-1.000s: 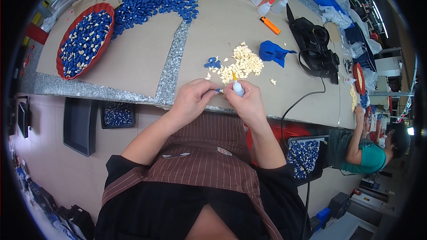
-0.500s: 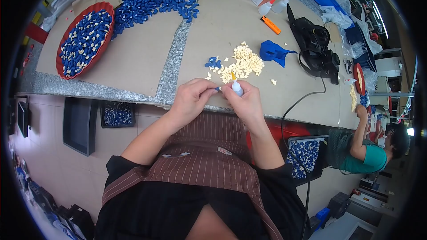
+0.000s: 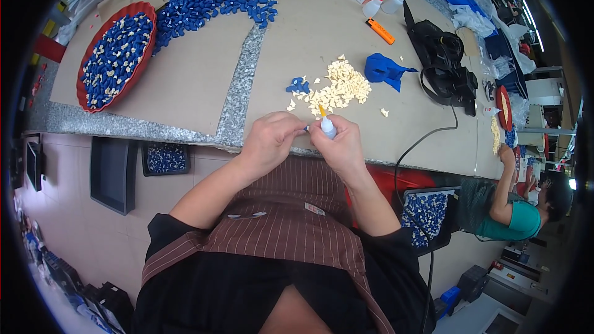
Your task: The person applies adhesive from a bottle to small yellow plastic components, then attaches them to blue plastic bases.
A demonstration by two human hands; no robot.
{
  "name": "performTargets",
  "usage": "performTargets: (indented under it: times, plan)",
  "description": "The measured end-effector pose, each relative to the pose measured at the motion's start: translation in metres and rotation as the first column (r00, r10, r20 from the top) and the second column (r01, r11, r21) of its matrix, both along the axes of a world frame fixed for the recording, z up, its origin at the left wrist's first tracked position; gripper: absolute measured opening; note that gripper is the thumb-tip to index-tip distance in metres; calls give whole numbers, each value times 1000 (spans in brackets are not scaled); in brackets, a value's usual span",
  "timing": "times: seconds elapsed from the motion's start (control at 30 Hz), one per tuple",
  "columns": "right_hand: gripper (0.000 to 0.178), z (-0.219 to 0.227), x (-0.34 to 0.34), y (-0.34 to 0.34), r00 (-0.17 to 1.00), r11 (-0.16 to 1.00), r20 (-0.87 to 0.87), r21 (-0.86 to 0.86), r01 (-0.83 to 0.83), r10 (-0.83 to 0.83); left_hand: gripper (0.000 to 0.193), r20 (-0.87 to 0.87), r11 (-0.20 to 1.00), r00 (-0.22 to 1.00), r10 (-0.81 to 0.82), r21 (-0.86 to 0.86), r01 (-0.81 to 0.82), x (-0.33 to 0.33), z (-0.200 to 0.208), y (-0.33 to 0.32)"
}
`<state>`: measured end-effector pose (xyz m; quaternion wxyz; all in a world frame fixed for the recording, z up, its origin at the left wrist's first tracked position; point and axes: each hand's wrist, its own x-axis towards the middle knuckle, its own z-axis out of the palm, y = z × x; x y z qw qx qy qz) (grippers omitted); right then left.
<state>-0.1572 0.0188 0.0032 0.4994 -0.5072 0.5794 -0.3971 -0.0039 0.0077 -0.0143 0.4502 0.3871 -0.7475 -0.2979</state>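
My left hand (image 3: 270,140) is closed in a pinch on a small blue piece (image 3: 306,128), of which only the tip shows. Close beside it, my right hand (image 3: 341,146) is wrapped round a small white glue bottle (image 3: 328,127) with a yellow nozzle pointing away from me. The right fingertips come near the blue piece; whether they touch it I cannot tell. Just beyond my hands lies a heap of small cream-coloured pieces (image 3: 344,86). A few blue pieces (image 3: 297,85) sit at its left, and a crumpled blue cloth (image 3: 385,70) at its right.
A red scalloped bowl (image 3: 150,43) of blue and cream pieces stands left, near a spread of blue pieces (image 3: 216,0). Farther right are an orange cutter (image 3: 380,31), two small bottles (image 3: 374,6), and black straps with a cable (image 3: 440,55). A co-worker (image 3: 510,213) sits right.
The view has shifted slightly. My hands remain together at the table edge, with the left still pinching the blue piece and the right still holding the glue bottle.
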Motion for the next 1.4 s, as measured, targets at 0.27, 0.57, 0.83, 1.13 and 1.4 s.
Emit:
performTargets:
  times: [0.27,0.57,0.83,1.13,1.4]
  plan:
    - [12,1,0,1,997,999,-77,-41,-25,22,9,24,999,1000,-3,-49,4,-1,4,0]
    - [21,15,-24,-1,848,990,524,138,4,-77,13,-741,407,578,341,671,620,37,29,-34]
    - [32,10,-38,-1,841,999,538,34,34,-47,11,286,993,953,97,43,-114,18,17,-56]
    - [22,-11,-35,-1,801,973,580,-61,221,-145,9,235,970,965,118,180,-162,13,32,-25]
    - [21,-9,-20,4,799,950,596,-196,244,-82,15,-167,889,978,128,455,-38,-1,16,-5]
